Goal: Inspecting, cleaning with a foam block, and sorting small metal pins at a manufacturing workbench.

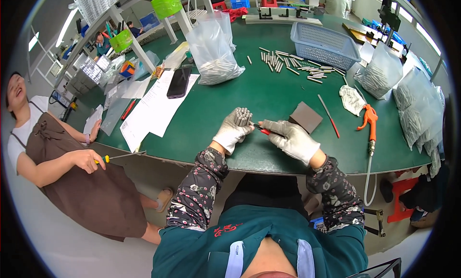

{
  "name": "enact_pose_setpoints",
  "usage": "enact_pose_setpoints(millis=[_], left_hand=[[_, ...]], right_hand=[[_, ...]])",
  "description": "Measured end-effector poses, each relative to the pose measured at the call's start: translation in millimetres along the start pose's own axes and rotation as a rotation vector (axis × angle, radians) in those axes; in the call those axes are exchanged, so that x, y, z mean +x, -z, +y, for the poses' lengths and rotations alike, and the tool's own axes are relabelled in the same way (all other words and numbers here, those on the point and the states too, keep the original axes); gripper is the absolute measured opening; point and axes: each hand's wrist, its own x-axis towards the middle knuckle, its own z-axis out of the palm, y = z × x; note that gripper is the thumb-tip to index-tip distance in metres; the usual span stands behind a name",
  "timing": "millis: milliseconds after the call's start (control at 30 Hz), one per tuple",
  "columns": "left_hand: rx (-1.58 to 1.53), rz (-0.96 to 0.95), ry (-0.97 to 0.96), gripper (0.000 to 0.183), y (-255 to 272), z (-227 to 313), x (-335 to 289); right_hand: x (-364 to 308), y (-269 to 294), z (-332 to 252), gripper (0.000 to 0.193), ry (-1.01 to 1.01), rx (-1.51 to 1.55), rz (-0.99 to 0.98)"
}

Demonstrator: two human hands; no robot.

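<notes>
A worker in flowered sleeves (199, 189) grips a bundle of short metal rods (243, 116) upright in the gloved left hand (232, 134), fingers wrapped closely around it, just above the near edge of a green table (206, 105). The gloved right hand (292, 139) pinches a red-handled tool (265, 131), its narrow end pointed at the bundle; whether the two touch cannot be told. Just beyond the right hand lies a dark gray block (305, 117), with a slim red-tipped rod (328, 115) near it on the right. Farther right are a crumpled white cloth (352, 101) and an orange air gun (370, 118), its pale hose (369, 179) hanging over the edge. Across the table, loose metal rods (274, 66) lie scattered before a blue-gray plastic basket (326, 52), between a clear bag of rods (211, 52) and more filled bags (415, 110) at right. A black phone (179, 83) rests on white papers (149, 119) to the left, where a co-worker in a brown apron (86, 182) stands holding a yellow-handled tool (102, 159).
</notes>
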Motion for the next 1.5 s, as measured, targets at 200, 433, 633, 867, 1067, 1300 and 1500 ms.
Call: enact_pose_setpoints(millis=[200, 433, 633, 867, 1067, 1300, 1500], left_hand=[[-0.101, 0.048, -0.029, 0.049, -3, -3, 1], [-0.061, 0.050, -0.027, 0.056, -3, -2, 5], [-0.046, 0.031, -0.036, 0.060, 1, -8, 7], [-0.085, 0.021, -0.062, 0.067, 3, -14, 9], [0.029, -0.032, -0.086, 0.063, 6, -12, 11], [-0.105, -0.010, -0.136, 0.049, 3, -14, 10], [-0.034, -0.039, -0.131, 0.041, 2, -9, 8]], right_hand=[[10, -7, 11, 0.033, -0.055, 0.133, -0.034], [16, 1, -3, 0.032, -0.186, 0.088, -0.109], [18, 0, -8, 0.031, -0.287, 0.153, -0.143], [19, -3, 1, 0.033, -0.241, 0.115, -0.126], [21, 0, -4, 0.032, -0.308, 0.130, -0.152], [14, -7, -2, 0.032, 0.049, -0.240, 0.037], [10, -10, -4, 0.031, 0.095, -0.395, 0.099]])
